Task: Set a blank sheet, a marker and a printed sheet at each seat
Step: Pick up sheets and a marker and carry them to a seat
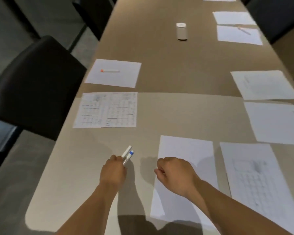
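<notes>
My left hand (113, 170) grips two white markers (128, 154), one with a blue band, their tips pointing up and away from me. My right hand (174, 173) hovers with curled fingers over the left edge of a blank sheet (185, 150); whether it pinches the paper is unclear. A printed sheet (255, 180) lies just to the right of that blank one. At the left seat a blank sheet (124, 77) carries an orange-capped marker (109, 70), and a printed sheet (106, 110) lies just below it.
A long tan table (176, 73) runs away from me. More sheets (265, 84) lie along its right edge, one far pair with a marker (243, 30). A small white cylinder (182, 32) stands mid-table. Black chairs (36, 82) line the left side.
</notes>
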Motion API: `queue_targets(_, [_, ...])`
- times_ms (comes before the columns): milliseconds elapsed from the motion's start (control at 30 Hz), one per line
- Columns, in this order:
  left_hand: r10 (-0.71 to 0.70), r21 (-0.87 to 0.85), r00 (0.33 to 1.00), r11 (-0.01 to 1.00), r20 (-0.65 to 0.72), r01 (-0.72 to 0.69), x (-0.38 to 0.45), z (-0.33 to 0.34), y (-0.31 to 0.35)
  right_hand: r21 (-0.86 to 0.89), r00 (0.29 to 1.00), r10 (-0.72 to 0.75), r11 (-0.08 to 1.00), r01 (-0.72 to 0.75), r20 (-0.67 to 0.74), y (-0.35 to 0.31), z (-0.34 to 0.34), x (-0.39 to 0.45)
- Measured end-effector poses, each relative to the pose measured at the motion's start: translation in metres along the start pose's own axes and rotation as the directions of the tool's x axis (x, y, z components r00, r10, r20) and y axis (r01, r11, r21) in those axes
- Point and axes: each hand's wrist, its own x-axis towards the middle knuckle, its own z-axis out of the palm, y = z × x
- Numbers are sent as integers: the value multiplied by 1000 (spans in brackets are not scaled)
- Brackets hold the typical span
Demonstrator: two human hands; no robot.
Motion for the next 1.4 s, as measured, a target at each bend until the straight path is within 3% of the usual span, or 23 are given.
queue_targets(200, [36,84,999,996,-40,-32,5,4,17,47,991,128,991,-126,-41,20,17,-21])
queue_targets(300, [44,-186,998,981,-34,-49,-4,5,37,81,983,180,981,-176,-43,39,23,-35])
queue_targets(400, [186,-359,983,917,-4,-175,-23,10,77,84,969,244,967,-240,-47,64,28,-54])
queue_targets(500, [280,-316,958,906,-54,-282,-46,20,126,65,940,332,943,-327,-82,96,30,-75])
queue_targets(633, [408,-276,913,876,-12,-395,-80,37,183,28,865,494,869,-494,-86,146,41,-108])
queue_targets(767, [369,-225,925,912,92,-342,-100,61,226,11,784,621,784,-621,15,189,60,-131])
queue_targets(967, [216,-152,959,970,185,-189,-106,95,245,-89,782,584,810,-580,218,210,81,-139])
queue_targets(1167, [205,-356,957,927,207,-122,-106,100,237,-20,836,536,843,-537,119,219,86,-144])
queue_targets(1400, [234,-458,963,876,136,-148,-105,108,228,34,869,495,868,-495,19,228,81,-148])
